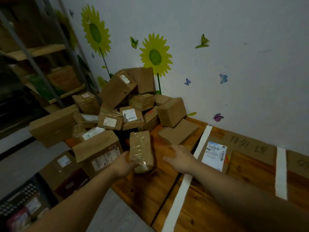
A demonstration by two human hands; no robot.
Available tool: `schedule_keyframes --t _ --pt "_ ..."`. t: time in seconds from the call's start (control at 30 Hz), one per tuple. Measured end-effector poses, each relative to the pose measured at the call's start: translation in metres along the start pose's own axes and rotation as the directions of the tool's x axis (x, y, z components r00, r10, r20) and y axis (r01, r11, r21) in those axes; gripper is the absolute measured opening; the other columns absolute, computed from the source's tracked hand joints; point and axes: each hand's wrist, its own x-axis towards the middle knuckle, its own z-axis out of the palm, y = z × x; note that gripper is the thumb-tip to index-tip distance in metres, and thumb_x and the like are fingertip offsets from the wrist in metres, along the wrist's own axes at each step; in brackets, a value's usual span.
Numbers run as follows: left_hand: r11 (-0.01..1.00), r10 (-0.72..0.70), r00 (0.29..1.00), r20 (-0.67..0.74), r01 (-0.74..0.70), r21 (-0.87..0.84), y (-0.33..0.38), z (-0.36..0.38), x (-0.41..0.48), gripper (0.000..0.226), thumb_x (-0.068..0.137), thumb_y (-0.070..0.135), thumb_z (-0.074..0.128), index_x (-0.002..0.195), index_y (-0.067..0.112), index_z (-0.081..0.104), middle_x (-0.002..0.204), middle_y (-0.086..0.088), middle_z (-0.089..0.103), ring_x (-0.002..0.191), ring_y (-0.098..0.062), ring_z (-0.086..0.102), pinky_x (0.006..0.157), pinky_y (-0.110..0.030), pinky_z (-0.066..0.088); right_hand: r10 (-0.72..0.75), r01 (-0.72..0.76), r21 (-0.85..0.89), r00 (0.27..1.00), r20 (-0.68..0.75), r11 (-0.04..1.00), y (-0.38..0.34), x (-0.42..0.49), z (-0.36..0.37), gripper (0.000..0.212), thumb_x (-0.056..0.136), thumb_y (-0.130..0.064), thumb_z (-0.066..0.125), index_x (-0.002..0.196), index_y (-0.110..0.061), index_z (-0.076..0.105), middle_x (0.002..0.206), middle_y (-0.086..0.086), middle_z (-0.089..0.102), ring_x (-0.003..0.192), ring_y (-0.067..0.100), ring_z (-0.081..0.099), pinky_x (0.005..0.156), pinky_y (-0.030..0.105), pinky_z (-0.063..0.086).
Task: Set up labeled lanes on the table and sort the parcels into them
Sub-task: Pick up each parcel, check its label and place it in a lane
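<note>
The desk (147, 196) is of orange-brown wooden planks and stands in a corner against a pale wall (250, 47) stuck with sunflower decals (155, 55) and small butterflies. Two white tape strips (281, 173) run across the wood and mark lanes. Between them lies a cardboard sign (250, 145) with handwritten characters, and a flat labelled parcel (214, 156) sits just beside the nearer strip.

A pile of brown parcels (133, 104) fills the far left corner of the desk, tumbled against the wall. More boxes (66, 171) stand on the grey floor left of the desk, beside a dark crate (18, 196). A metal shelf rack (50, 64) holding cartons rises behind them.

The left hand (123, 164) holds a taped parcel (141, 151) on end in front of the pile, its fingers clamped round the parcel's near end. Whether the parcel touches the wood cannot be told. The right hand (180, 158) hovers palm down left of the nearer strip, its fingers apart and holding nothing.
</note>
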Motion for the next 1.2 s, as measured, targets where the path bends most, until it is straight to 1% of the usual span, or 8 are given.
schedule_keyframes --t 0.13,0.33,0.5,0.63,0.73,0.9,1.07,1.2 --pt "0.989 0.01 0.985 0.17 0.015 -0.146 -0.035 -0.009 0.061 0.059 0.087 0.028 0.064 0.139 0.018 0.038 0.135 0.002 0.05 0.112 -0.011 0.05 0.086 -0.021 0.043 0.137 -0.14 0.133 0.99 0.028 0.981 -0.02 0.047 0.056 0.063 0.091 -0.041 0.059 0.144 -0.017 0.034 0.141 0.003 0.043 0.126 0.021 0.044 0.093 0.024 0.036" --pt "0.932 -0.039 0.938 0.343 0.158 -0.326 -0.064 -0.007 0.124 0.051 0.089 0.024 0.061 0.136 0.021 0.041 0.125 -0.002 0.059 0.111 -0.02 0.058 0.097 -0.041 0.046 0.28 -0.323 0.199 0.935 0.216 0.925 -0.022 0.094 0.121 0.117 0.081 -0.042 0.071 0.15 -0.018 -0.02 0.159 0.007 0.009 0.145 0.03 0.016 0.117 0.041 0.018" --pt "0.932 -0.07 0.921 0.384 0.197 -0.303 -0.061 -0.013 0.131 0.052 0.09 0.027 0.06 0.137 0.019 0.04 0.128 -0.003 0.056 0.1 -0.016 0.054 0.075 -0.028 0.044 0.349 -0.36 0.383 0.932 0.1 0.851 -0.02 0.094 0.119 0.101 0.074 -0.034 0.078 0.152 -0.021 0.014 0.15 0.004 0.03 0.137 0.027 0.033 0.109 0.042 0.037" --pt "0.892 -0.099 0.911 0.399 0.26 -0.371 -0.063 -0.01 0.123 0.052 0.089 0.028 0.061 0.136 0.026 0.037 0.107 0.005 0.057 0.099 -0.017 0.054 0.086 -0.036 0.045 0.356 -0.376 0.516 0.924 0.142 0.77 -0.021 0.079 0.12 0.066 0.084 -0.016 0.07 0.142 -0.016 0.037 0.134 0.006 0.052 0.114 0.02 0.054 0.073 0.019 0.049" --pt "0.827 -0.128 0.899 0.42 0.33 -0.455 -0.071 0.006 0.106 0.05 0.089 0.024 0.062 0.132 0.022 0.037 0.111 -0.002 0.061 0.098 -0.022 0.061 0.08 -0.037 0.051 0.392 -0.392 0.44 0.915 0.095 0.808 -0.021 0.063 0.132 0.042 0.088 -0.018 0.064 0.127 -0.011 0.053 0.126 0.009 0.06 0.107 0.021 0.061 0.083 0.029 0.054" --pt "0.85 -0.13 0.915 0.381 0.3 -0.432 -0.077 0.03 0.077 0.041 0.093 0.02 0.057 0.127 0.021 0.036 0.108 -0.004 0.06 0.093 -0.024 0.063 0.067 -0.036 0.053 0.385 -0.403 0.418 0.914 0.131 0.814 -0.011 0.033 0.138 0.068 0.086 -0.032 0.067 0.143 -0.016 0.033 0.141 0.008 0.044 0.126 0.026 0.047 0.105 0.036 0.041" --pt "0.777 -0.129 0.939 0.319 0.295 -0.556 -0.06 0.041 0.043 0.038 0.093 0.019 0.056 0.125 0.024 0.037 0.107 -0.003 0.06 0.092 -0.021 0.061 0.064 -0.034 0.05 0.317 -0.345 0.658 0.934 0.166 0.669 -0.003 0.005 0.113 0.054 0.089 -0.013 0.064 0.137 -0.018 0.041 0.107 -0.002 0.057 0.092 0.013 0.059 0.07 0.022 0.053" --pt "0.75 -0.081 0.971 0.224 0.207 -0.628 -0.031 0.032 0.023 0.044 0.087 0.015 0.064 0.127 0.023 0.044 0.108 -0.006 0.06 0.087 -0.021 0.06 0.061 -0.031 0.048 0.329 -0.302 0.764 0.936 0.125 0.57 -0.008 -0.011 0.082 0.055 0.086 -0.014 0.067 0.136 -0.023 0.045 0.111 -0.001 0.061 0.096 0.02 0.063 0.08 0.036 0.057"
